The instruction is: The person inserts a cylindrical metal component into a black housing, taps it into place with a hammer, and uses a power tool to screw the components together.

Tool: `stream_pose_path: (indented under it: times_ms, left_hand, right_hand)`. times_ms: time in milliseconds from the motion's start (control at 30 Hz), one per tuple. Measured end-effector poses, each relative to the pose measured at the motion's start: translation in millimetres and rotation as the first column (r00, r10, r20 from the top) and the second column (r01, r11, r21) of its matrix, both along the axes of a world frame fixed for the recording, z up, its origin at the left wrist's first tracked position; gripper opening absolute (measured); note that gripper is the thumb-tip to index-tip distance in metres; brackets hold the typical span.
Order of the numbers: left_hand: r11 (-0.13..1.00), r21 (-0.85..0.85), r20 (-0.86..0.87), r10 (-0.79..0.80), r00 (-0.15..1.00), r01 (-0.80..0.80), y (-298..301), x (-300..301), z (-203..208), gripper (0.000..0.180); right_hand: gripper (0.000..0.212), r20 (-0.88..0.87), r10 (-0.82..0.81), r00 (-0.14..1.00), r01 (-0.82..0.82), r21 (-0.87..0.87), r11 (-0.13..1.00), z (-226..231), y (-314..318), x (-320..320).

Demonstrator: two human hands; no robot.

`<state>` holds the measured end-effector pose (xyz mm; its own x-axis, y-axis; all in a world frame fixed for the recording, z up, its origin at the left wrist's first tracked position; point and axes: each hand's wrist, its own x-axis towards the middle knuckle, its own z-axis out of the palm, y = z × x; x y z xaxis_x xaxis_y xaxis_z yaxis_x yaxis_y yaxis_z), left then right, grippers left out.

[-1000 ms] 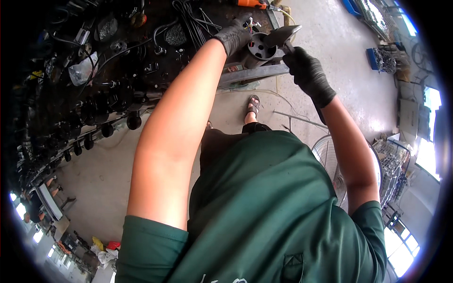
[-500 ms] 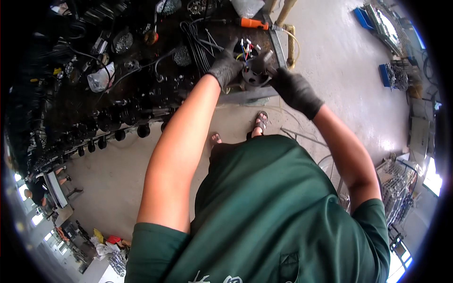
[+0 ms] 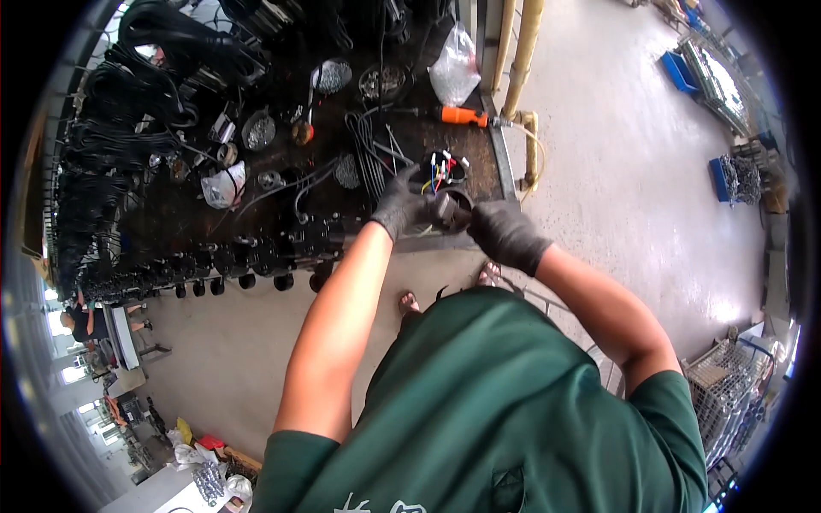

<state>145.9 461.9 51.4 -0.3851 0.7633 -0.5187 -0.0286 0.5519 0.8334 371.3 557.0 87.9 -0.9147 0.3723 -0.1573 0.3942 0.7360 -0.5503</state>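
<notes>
At the table's front right corner lies a round dark housing [image 3: 463, 195] with coloured wires [image 3: 441, 164] and white connectors standing up behind it. My gloved left hand [image 3: 400, 206] is curled against the housing's left side, steadying it. My gloved right hand [image 3: 506, 232] is closed round the handle of what looks like a hammer [image 3: 446, 209]. Its grey metal head is over the near part of the housing and hides some of it. The handle is mostly covered by my fingers.
An orange power tool [image 3: 462, 115] lies behind the wires, near a clear plastic bag [image 3: 454, 73]. Grey cables [image 3: 368, 154] and bowls of small parts [image 3: 259, 131] are on the dark table. Black cable bundles [image 3: 111, 145] fill the far left. A yellowish pipe [image 3: 523, 60] stands at right.
The hammer has come down and left from above the housing's right side onto its near part. My view has shifted, so the table sits lower and more of it shows.
</notes>
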Motion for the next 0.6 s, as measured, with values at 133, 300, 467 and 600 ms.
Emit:
stream_pose_path:
  times_ms: [133,300,467,600]
  left_hand:
    - [1.0,0.024,-0.163,0.011,0.987,-0.007,-16.0,-18.0,-44.3,0.087]
    - [0.969,0.12,-0.116,0.232,0.966,-0.218,-24.3,21.6,-37.6,0.053]
    - [0.904,0.196,0.081,0.371,0.925,-0.38,-64.8,44.0,-14.0,0.045]
    - [0.915,0.047,0.199,0.385,0.901,-0.401,-89.9,48.4,31.1,0.044]
  right_hand:
    - [0.018,0.193,0.031,0.981,-0.015,-0.085,0.996,3.3,1.8,-4.0]
    - [0.03,-0.162,-0.25,0.955,0.181,-0.351,0.919,-40.8,49.2,41.1]
    - [0.057,0.101,-0.527,0.844,0.536,-0.206,0.819,-90.7,107.5,33.6]
    - [0.069,0.087,-0.559,0.824,0.562,-0.248,0.789,-190.4,135.7,23.9]
